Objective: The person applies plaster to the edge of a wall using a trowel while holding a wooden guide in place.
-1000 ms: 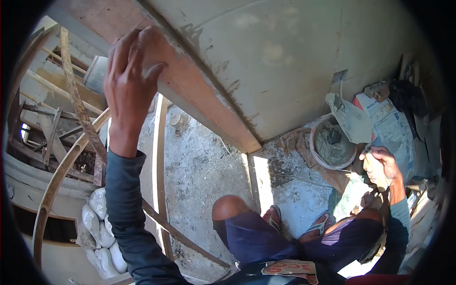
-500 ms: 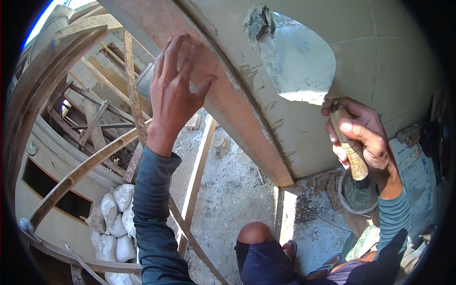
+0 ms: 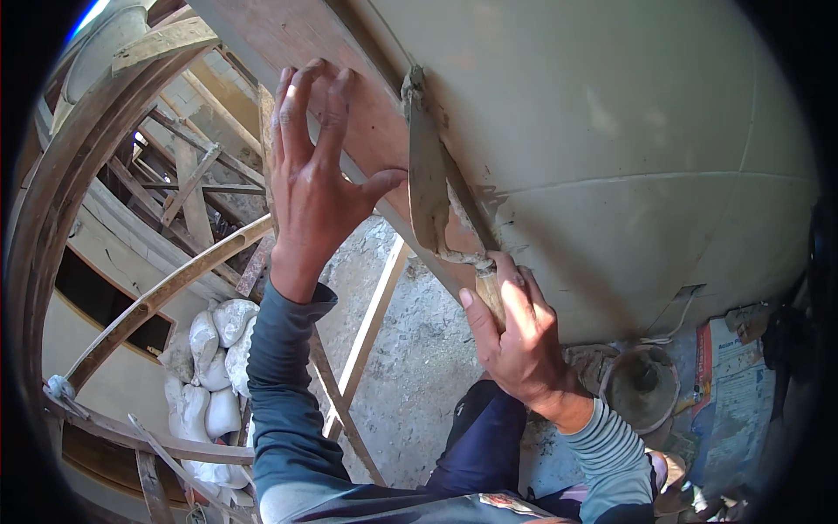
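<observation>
R hand: right hand [image 3: 522, 342] fisted round the wooden handle of the trowel [image 3: 429, 179]; fingers wrapped tight, thumb up along the handle; striped cuff at the wrist
Trowel: blade runs up & away from the fist, tip well above the knuckles; blade edge-on, pressed w/ wet mortar into the seam where the wooden board [image 3: 367, 113] meets the plastered wall [image 3: 628, 157]; grey mortar caked at the neck just above the grip
L hand: left hand [image 3: 316, 188] flat on the board, fingers spread & pointing up, thumb out toward the blade; palm pressing, nothing gripped; just beside the trowel, not touching it
Below: person's knee in dark trousers btw the forearms; mortar bucket [image 3: 642, 384] near the wall's foot, right of the R wrist
Far: timber scaffold poles [image 3: 166, 288] at left; white sacks [image 3: 214, 367] piled on the ground beneath them
</observation>
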Available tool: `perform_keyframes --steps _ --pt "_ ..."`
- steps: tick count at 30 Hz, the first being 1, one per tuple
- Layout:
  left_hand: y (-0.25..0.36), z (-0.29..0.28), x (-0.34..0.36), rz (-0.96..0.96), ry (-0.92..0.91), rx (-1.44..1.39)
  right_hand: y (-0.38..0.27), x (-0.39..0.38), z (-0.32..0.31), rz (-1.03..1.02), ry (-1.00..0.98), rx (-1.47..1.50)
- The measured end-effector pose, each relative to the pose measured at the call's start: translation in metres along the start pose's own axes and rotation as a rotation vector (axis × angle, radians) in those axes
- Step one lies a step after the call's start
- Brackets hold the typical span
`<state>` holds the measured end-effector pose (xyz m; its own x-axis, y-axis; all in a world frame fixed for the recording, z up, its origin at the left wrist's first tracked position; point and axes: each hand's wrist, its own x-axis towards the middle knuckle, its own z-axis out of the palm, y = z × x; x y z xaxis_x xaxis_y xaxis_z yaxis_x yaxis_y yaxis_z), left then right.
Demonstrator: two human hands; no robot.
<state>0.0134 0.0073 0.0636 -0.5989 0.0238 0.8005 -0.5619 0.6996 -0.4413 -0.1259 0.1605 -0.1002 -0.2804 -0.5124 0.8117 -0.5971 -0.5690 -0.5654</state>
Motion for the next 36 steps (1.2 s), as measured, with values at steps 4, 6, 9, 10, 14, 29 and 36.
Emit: perform_keyframes --steps 4,6,9,10,14,29,36 --pt "-0.002 -0.003 0.001 -0.003 -0.052 0.071 -0.021 0.011 -0.006 -0.048 -0.038 -0.198" --pt "0.001 -0.002 0.001 -0.016 -0.062 0.057 -0.025 0.011 -0.020 0.059 -0.187 -0.162" --pt "0.003 -0.003 0.001 -0.030 -0.084 0.045 -0.019 0.011 -0.040 0.012 -0.203 -0.115" --pt "0.004 -0.004 0.001 -0.038 -0.099 0.039 -0.017 0.011 -0.049 -0.015 -0.197 -0.053" --pt "0.003 -0.006 0.000 -0.005 -0.110 0.101 -0.007 0.005 -0.085 -0.106 -0.286 -0.059" --pt "0.005 -0.005 -0.001 -0.058 -0.152 0.057 0.023 -0.025 -0.085 0.112 -0.277 0.016" --pt "0.006 -0.006 0.000 -0.053 -0.169 0.117 0.015 -0.005 -0.045 0.059 -0.018 -0.033"
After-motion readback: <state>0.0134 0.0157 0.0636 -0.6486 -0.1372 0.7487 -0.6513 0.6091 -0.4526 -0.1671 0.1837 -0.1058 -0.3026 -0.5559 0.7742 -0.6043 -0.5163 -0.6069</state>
